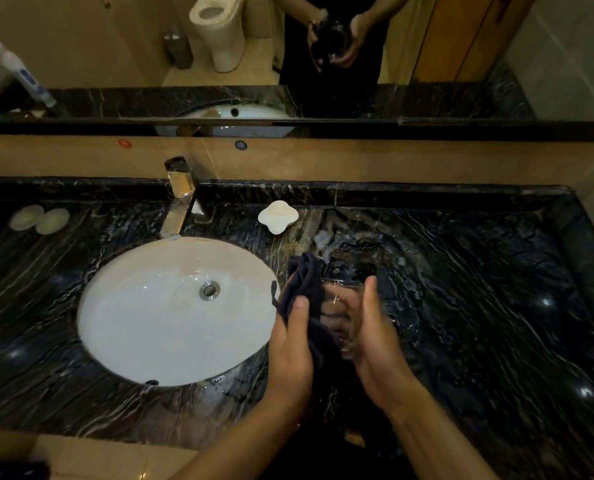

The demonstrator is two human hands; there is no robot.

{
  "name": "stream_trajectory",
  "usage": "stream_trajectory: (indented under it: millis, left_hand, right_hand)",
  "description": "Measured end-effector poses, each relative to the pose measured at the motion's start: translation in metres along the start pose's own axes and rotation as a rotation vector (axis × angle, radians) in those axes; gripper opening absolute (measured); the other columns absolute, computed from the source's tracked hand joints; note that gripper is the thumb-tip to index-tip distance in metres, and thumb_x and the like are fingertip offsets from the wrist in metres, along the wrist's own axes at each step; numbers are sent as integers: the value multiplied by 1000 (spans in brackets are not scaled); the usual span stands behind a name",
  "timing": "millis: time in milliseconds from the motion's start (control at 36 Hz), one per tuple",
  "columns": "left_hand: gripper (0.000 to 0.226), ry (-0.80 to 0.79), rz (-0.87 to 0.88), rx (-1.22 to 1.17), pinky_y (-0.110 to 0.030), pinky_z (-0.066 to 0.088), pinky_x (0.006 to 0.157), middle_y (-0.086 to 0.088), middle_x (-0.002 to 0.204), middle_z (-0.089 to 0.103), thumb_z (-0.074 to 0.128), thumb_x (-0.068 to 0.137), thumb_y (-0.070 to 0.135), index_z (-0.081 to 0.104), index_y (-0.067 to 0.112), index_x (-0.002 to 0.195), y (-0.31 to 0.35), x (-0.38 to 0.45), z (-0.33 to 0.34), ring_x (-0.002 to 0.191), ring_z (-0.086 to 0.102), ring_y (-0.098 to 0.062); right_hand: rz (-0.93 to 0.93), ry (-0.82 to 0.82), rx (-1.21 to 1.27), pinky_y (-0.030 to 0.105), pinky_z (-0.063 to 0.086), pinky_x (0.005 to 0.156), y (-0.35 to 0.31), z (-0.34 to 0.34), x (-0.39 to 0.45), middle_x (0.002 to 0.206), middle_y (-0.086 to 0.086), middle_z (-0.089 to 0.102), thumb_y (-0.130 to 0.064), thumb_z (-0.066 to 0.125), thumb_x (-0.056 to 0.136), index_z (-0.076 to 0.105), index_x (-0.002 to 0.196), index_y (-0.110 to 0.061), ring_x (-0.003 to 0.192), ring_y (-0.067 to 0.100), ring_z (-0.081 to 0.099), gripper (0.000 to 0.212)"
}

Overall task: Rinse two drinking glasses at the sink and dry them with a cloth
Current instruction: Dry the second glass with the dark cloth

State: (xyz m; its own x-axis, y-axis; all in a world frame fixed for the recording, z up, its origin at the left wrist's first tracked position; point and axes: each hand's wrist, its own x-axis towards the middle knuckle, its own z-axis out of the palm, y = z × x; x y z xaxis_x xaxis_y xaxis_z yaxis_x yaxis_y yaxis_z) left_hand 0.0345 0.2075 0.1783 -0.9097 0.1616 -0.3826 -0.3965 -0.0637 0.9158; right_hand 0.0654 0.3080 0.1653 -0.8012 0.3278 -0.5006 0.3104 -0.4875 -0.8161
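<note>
A clear drinking glass [344, 317] is held above the counter just right of the sink, gripped in my right hand [375, 344]. My left hand [293, 344] holds a dark navy cloth [306, 289] pressed against the glass's left side; the cloth bunches above my fingers and hangs down between both hands. A second clear glass [352, 261] seems to stand on the wet counter just behind the held one, faint against the dark marble. The white oval sink [143, 317] lies to the left.
A chrome tap [179, 199] stands behind the sink. A white clover-shaped dish [278, 216] sits behind my hands, two pale soaps [41, 219] at far left. The black marble counter [479, 306] is wet near the glasses. A mirror above reflects my hands.
</note>
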Motion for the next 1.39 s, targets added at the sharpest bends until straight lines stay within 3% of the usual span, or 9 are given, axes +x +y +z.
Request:
stream_trajectory:
  millis: [111, 194, 361, 583, 750, 944, 1083, 1250, 1389]
  left_hand:
    - [18, -7, 56, 119, -16, 50, 80, 5, 106, 70, 48, 103, 31, 60, 34, 116, 7, 15, -2, 99, 66, -8]
    - [22, -59, 171, 272, -2, 44, 75, 23, 105, 66, 47, 104, 31, 55, 51, 111, 8, 16, -2, 99, 62, 9]
    - [46, -168, 424, 418, -27, 41, 109, 23, 144, 50, 43, 95, 53, 40, 56, 141, -1, -1, -8, 136, 45, 0]
    - [49, -188, 467, 562, -49, 38, 113, 4, 156, 39, 37, 97, 63, 35, 53, 145, -21, -14, -31, 146, 35, -14]
    - [47, -157, 253, 313, -28, 36, 114, 28, 137, 55, 45, 83, 55, 45, 66, 129, -20, -22, -23, 132, 47, 4]
    - [63, -57, -26, -66, -61, 42, 107, -16, 122, 70, 64, 77, 54, 62, 19, 129, -2, 3, -14, 118, 63, -38]
    - [36, -118, -47, 18, -57, 50, 100, -13, 112, 74, 62, 91, 44, 66, 25, 121, 6, 19, -15, 107, 69, -35]
    - [23, -217, 276, 273, -9, 46, 84, 24, 109, 71, 49, 100, 30, 60, 42, 117, 12, 18, -14, 103, 64, 8]
    - [38, -205, 416, 344, -31, 47, 104, 15, 129, 65, 48, 94, 43, 57, 46, 131, 2, 6, -21, 126, 57, -9]
  right_hand:
    - [-57, 58, 15, 36, 62, 72, 1, 6, -3, 104, 11, 76, -49, 27, 104, 54, 126, -19, 91, 26, 74, 47]
    - [-50, 47, 38, 47, 58, 92, 0, 12, -5, 120, 3, 71, -66, 43, 91, 48, 128, -25, 106, 20, 71, 55]
    - [-91, 62, 164, 48, 54, 98, 3, 16, -3, 125, 11, 68, -65, 85, 60, 54, 128, -18, 114, 26, 68, 89]
    - [19, -11, 190, 48, 53, 94, -7, 6, 3, 124, 13, 70, -88, 67, 57, 48, 140, -19, 118, 31, 65, 110]
    - [84, -25, 251, 43, 57, 83, -12, 10, -2, 120, 14, 72, -79, 45, 73, 61, 127, -15, 111, 33, 69, 85]
    - [100, -61, 156, 43, 56, 77, 2, 8, -10, 95, 8, 74, -79, 43, 72, 77, 105, -22, 87, 28, 72, 74]
    - [52, -48, 64, 33, 55, 61, 1, 2, -10, 90, 6, 74, -72, 39, 82, 66, 123, -21, 74, 17, 71, 71]
    - [-57, -19, -19, 35, 57, 88, 5, 10, -16, 117, 4, 72, -56, 80, 66, 50, 129, -25, 109, 18, 70, 76]
    - [-124, -14, 228, 40, 58, 88, 5, 16, -15, 121, 16, 70, -54, 92, 55, 51, 130, -13, 112, 31, 69, 95]
